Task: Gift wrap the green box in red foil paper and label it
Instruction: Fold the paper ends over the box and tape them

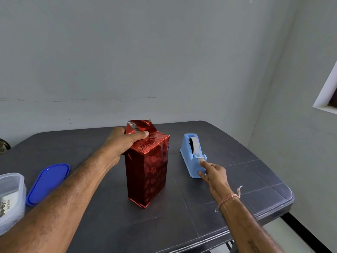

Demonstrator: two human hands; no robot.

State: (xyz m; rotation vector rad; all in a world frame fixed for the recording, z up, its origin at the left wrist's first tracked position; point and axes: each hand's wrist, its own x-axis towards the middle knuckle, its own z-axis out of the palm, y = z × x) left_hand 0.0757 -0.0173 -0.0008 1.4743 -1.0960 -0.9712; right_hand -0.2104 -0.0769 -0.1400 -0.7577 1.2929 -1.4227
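A tall box covered in red foil paper [147, 172] stands upright in the middle of the dark table [182, 225]. None of the green box shows. Loose foil flaps stick up at its top. My left hand [125, 141] grips the top left of the box, thumb pressing a folded flap down. A light blue tape dispenser [193, 154] sits to the right of the box. My right hand [213, 176] reaches to its front end, forefinger and thumb at the tape end by the cutter; whether they pinch the tape is unclear.
A blue oval lid [48, 181] lies flat at the left. A clear plastic container [10, 199] stands at the far left edge. The table's right edge and front corner are close to my right forearm. A grey wall stands behind the table.
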